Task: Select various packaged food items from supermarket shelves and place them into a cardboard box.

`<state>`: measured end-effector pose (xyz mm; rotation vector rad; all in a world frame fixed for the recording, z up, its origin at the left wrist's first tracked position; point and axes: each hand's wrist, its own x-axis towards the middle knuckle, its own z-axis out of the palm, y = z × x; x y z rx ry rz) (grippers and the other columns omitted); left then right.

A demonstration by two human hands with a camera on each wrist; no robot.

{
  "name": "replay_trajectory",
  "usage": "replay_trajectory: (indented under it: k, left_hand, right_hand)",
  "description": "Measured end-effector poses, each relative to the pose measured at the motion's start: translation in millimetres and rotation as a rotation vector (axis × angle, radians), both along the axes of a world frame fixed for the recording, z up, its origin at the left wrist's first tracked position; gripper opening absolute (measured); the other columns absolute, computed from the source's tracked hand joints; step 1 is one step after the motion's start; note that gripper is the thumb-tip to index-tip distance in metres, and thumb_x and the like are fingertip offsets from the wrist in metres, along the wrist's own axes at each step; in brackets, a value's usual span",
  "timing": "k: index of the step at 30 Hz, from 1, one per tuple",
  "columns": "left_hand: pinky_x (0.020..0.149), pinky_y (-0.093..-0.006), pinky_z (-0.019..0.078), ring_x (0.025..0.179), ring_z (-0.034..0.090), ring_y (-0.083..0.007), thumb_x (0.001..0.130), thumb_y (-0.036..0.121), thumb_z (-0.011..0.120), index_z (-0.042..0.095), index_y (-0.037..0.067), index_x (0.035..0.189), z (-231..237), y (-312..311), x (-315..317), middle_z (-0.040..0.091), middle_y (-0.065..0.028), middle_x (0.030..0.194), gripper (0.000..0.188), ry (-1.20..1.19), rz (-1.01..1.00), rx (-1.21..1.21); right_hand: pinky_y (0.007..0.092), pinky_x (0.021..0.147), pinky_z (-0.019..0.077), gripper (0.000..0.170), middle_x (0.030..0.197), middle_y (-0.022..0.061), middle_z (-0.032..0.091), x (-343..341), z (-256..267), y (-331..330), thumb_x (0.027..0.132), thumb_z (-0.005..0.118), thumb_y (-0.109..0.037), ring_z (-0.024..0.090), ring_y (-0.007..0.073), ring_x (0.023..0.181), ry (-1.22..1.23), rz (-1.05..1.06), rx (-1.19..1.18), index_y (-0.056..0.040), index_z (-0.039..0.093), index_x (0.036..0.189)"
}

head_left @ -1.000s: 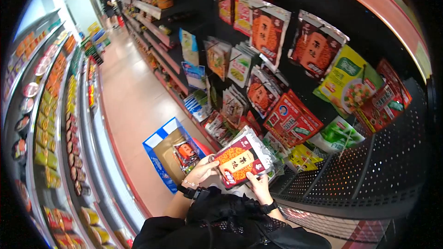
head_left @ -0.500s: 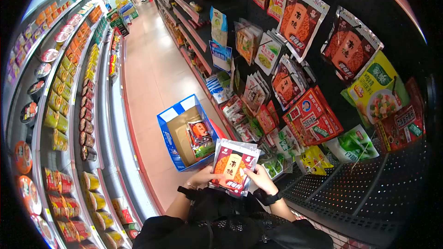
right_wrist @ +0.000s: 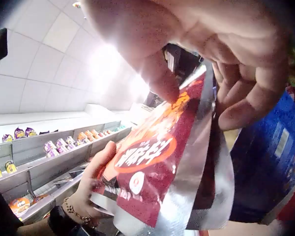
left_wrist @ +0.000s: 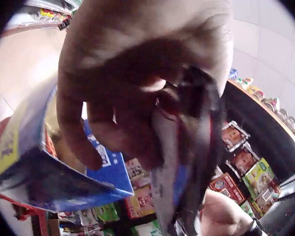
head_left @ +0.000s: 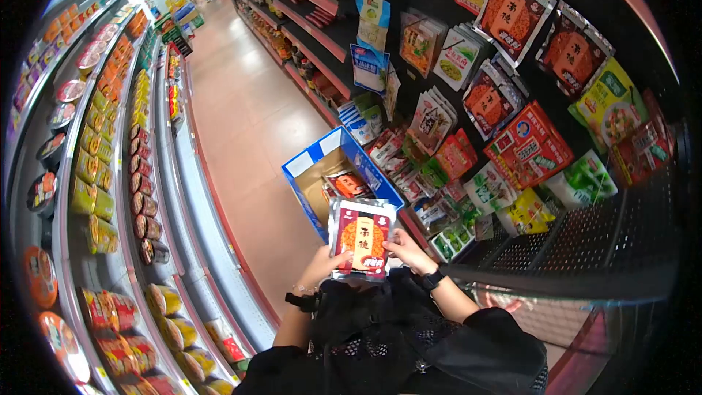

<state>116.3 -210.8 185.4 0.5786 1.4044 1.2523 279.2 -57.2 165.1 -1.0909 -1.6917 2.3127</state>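
1. Head view, lower centre: the left hand [head_left: 319, 266] and right hand [head_left: 411, 251] pinch red seasoning packets [head_left: 361, 238] by opposite sides, thumbs on the front, below a blue box [head_left: 371, 168].
2. Left wrist view: the packets appear edge-on, right of curled left fingers.
3. Right wrist view, centre: the packets slant between right thumb and fingers.

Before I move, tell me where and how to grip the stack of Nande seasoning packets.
Probably pinch the stack of Nande seasoning packets by its lower side edges, coming from left and right, thumbs on the printed front: it is flat, thin and layered, so pinching should keep the packets together. The left hand and right hand hold it there.
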Motion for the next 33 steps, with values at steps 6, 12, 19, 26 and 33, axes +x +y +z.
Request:
replay_trajectory:
  k: [6, 12, 19, 26, 33]
  left_hand:
    - [0.059, -0.0228, 0.0444, 0.068, 0.056, -0.0097, 0.077, 0.02, 0.055, 0.055, -0.003, 0.09, 21.0, -80.0, -58.6, 0.059, -0.0065, 0.081, 0.026, -0.125, 0.174, -0.16]
    - [0.063, -0.0238, 0.0452, 0.07, 0.057, -0.0117, 0.078, 0.019, 0.054, 0.054, -0.003, 0.091, -17.0, -117.6, -92.9, 0.059, -0.0071, 0.083, 0.026, -0.257, 0.205, -0.125]
    - [0.069, -0.0239, 0.0447, 0.077, 0.057, -0.0132, 0.078, 0.02, 0.054, 0.052, -0.004, 0.096, -16.7, -82.0, -116.6, 0.058, -0.0088, 0.089, 0.03, -0.355, 0.23, -0.053]
    - [0.061, -0.0244, 0.0473, 0.077, 0.058, -0.0123, 0.079, 0.026, 0.054, 0.051, -0.001, 0.1, -7.7, -10.7, -121.3, 0.058, -0.0083, 0.092, 0.034, -0.217, 0.228, -0.114]
    - [0.067, -0.0315, 0.0473, 0.072, 0.053, -0.0172, 0.071, 0.04, 0.06, 0.048, 0.005, 0.086, -23.5, 60.3, -134.2, 0.055, -0.0059, 0.078, 0.04, -0.5, 0.102, -0.409]
  right_hand:
    - [0.0213, 0.063, 0.0404, 0.032, 0.085, 0.0032, 0.052, -64.7, -26.0, -90.9, 0.079, 0.051, -0.013, 0.05, 0.0099, 0.073, 0.075, -0.1, -0.036, -0.005, 0.037, 0.107]
    - [0.0205, 0.061, 0.0414, 0.027, 0.084, 0.0023, 0.053, -90.7, -22.8, -120.6, 0.081, 0.048, -0.013, 0.05, 0.0071, 0.071, 0.021, -0.085, -0.179, -0.0031, 0.04, 0.105]
    - [0.0219, 0.065, 0.0418, 0.024, 0.083, 0.0036, 0.054, -73.5, -28.5, -108.1, 0.081, 0.048, -0.014, 0.051, 0.0093, 0.071, 0.017, -0.105, 0.185, -0.0015, 0.045, 0.102]
    - [0.022, 0.063, 0.0409, 0.018, 0.085, 0.0011, 0.055, -66.7, -31.2, -52.4, 0.081, 0.045, -0.016, 0.05, 0.008, 0.073, -0.028, -0.237, 0.033, -0.0066, 0.05, 0.096]
    - [0.0229, 0.068, 0.0414, 0.017, 0.084, 0.0029, 0.054, -63.1, -57.9, -22.6, 0.082, 0.044, -0.013, 0.051, 0.0106, 0.075, 0.008, -0.245, 0.108, -0.0027, 0.051, 0.093]
